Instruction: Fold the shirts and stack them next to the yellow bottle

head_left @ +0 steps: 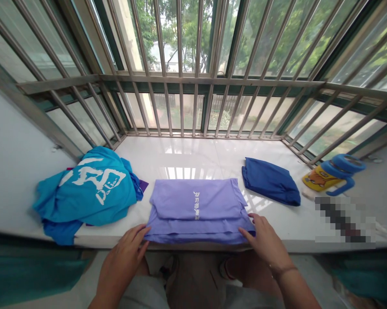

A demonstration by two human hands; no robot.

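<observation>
A lavender shirt (174, 201) with white lettering lies partly folded near the front edge of the white sill. At its near left corner, my left hand (129, 249) pinches the cloth between thumb and fingers. My right hand (262, 236) grips the near right corner in the same way. To the left sits a crumpled turquoise shirt (116, 210) with white print, on top of darker blue and purple cloth. A folded dark blue garment (270, 180) rests to the right of the lavender one.
A blue and yellow bottle (322, 176) stands at the right end of the white sill (187, 150). Beside it is a blurred-out dark object (341, 221). Metal bars (196, 80) close off the window behind. Green curtains hang at both lower sides.
</observation>
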